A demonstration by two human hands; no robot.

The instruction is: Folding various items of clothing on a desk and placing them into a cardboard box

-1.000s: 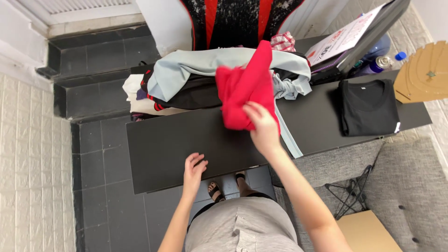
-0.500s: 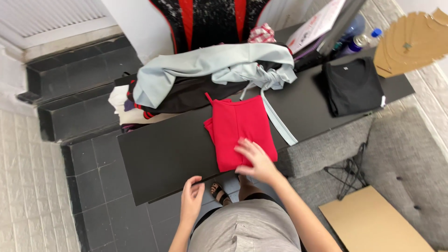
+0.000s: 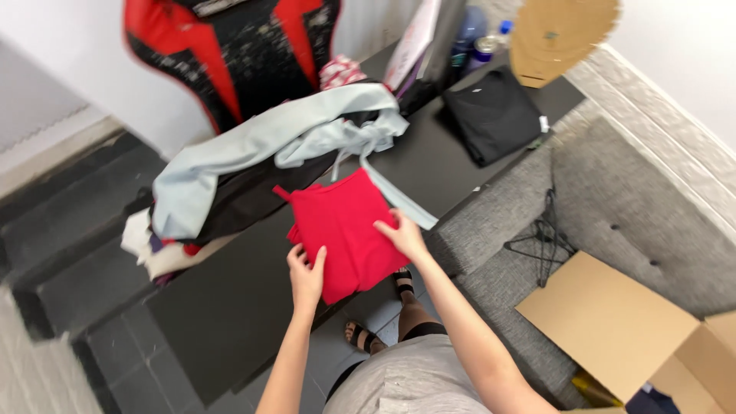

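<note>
Head view: looking down at a dark table (image 3: 230,307) running diagonally from lower left to upper right of the frame, with a person's two bare arms coming up from the bottom.
Red garment: a red top (image 3: 341,230) lying flat-ish near the middle of the frame, at the near edge of the table, its lower corner hanging a little past the edge.
Left hand: the left hand (image 3: 307,274) sits on the lower left edge of the red top, fingers closed lightly around that edge, thumb on top, so it's grasping the fabric.
Right hand: the right hand (image 3: 402,234) is on the right side of the red top, fingers curled over its edge, pinching the cloth there.
Clothes pile: just up and left of the red top there's a heap with a pale blue-grey garment (image 3: 253,146) draped over dark and white pieces; one of its long ties trails down beside the red top.
Black shirt: a folded black shirt (image 3: 491,115) lies on the table in the upper right, well apart from the hands.
Chair: a black and red chair back (image 3: 230,54) stands behind the table at the top.
Right side: grey sofa (image 3: 636,199) with black hangers (image 3: 540,234) on it, and a cardboard box (image 3: 613,322) in the lower right.
Feet: sandalled feet show under the table edge.
</note>
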